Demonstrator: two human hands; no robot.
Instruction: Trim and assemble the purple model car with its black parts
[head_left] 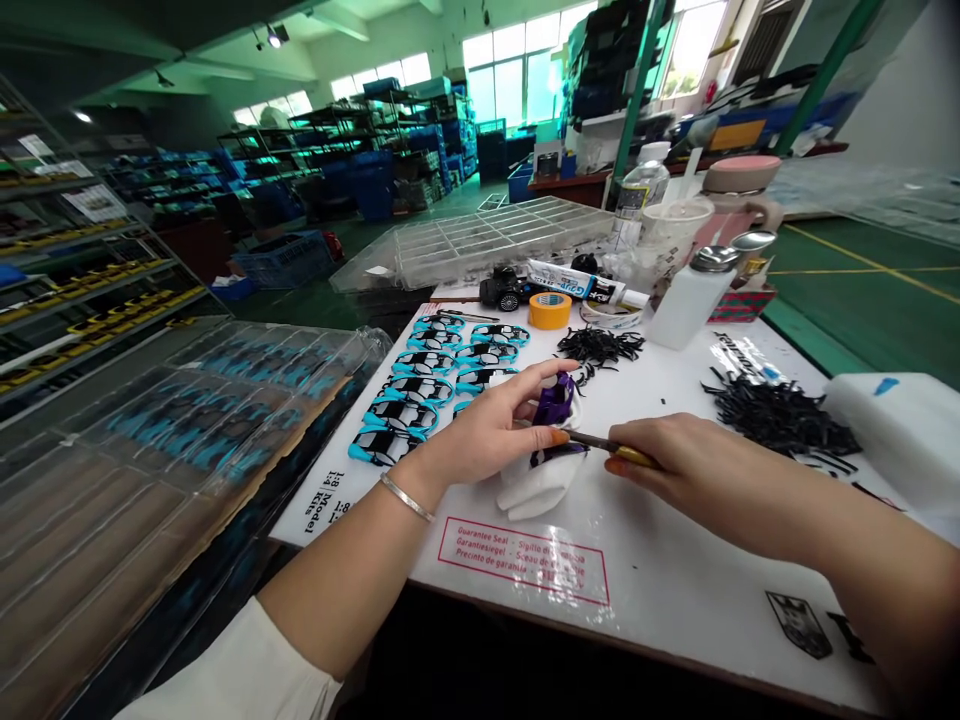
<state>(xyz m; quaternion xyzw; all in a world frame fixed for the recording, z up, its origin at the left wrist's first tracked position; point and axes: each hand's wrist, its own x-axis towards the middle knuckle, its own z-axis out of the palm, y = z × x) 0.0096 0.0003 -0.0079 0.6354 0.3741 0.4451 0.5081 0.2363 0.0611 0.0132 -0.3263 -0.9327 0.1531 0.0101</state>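
My left hand [487,430] is closed around a small purple model part [555,400], thumb and fingers on its two sides. A white cloth [538,490] is bunched under and around that part. My right hand [686,455] grips a thin metal tool with a yellowish handle [634,456]; its tip reaches the purple part beside my left thumb. The tool's exact kind cannot be made out. Just left of my left hand, blue-and-black model car bodies [421,362] lie in two columns. Behind the hands is a small pile of black strips [600,345].
A larger pile of black strips [780,410] lies right, by a white block [900,430]. Toward the back stand orange tape [550,311], a glue tube [577,283], a white dispenser bottle [694,300] and a pink cup [739,200]. Clear trays [217,400] flank the left edge.
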